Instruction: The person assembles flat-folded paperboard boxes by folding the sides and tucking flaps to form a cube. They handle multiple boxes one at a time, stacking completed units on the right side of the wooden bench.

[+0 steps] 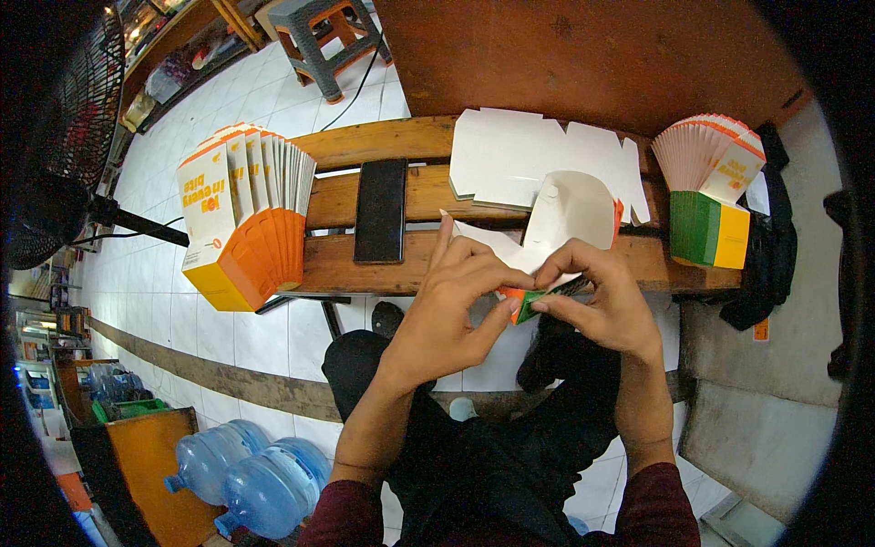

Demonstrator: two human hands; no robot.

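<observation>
Above my lap, at the near edge of the bench, I hold a partly folded paperboard carton, white inside with orange and green outside. My left hand pinches its near left corner between thumb and fingers. On the other side, my right hand grips the near right edge, thumb beneath and forefinger bent on top. The fingers hide part of the fold between them. Just beyond the carton lie flat white carton blanks. Fanned nested cartons stand at the left, with another nested stack at the right.
A black phone lies on the slatted wooden bench. The left side has a black fan and large blue water bottles on the floor. Farther off are a grey stool and a brown wooden panel.
</observation>
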